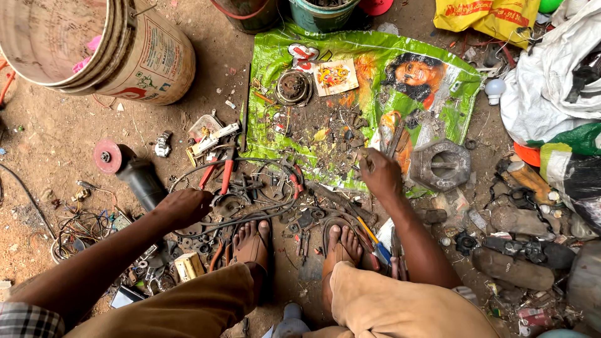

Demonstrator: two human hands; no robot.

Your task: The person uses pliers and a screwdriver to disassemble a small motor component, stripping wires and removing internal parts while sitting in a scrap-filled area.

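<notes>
Green plastic sheet (275,62) lies far on the dirt floor, where the right hand (379,172) pinches a small metal piece (362,160), while the left hand (184,206), curled knuckles-up, presses on black cables (250,216).

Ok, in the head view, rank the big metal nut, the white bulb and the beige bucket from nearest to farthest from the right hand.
From the right hand:
1. Big metal nut, just to its right on the edge of the green sack.
2. White bulb, farther right and up, beside the white bag.
3. Beige bucket, far across at the upper left, on the dirt.
</notes>
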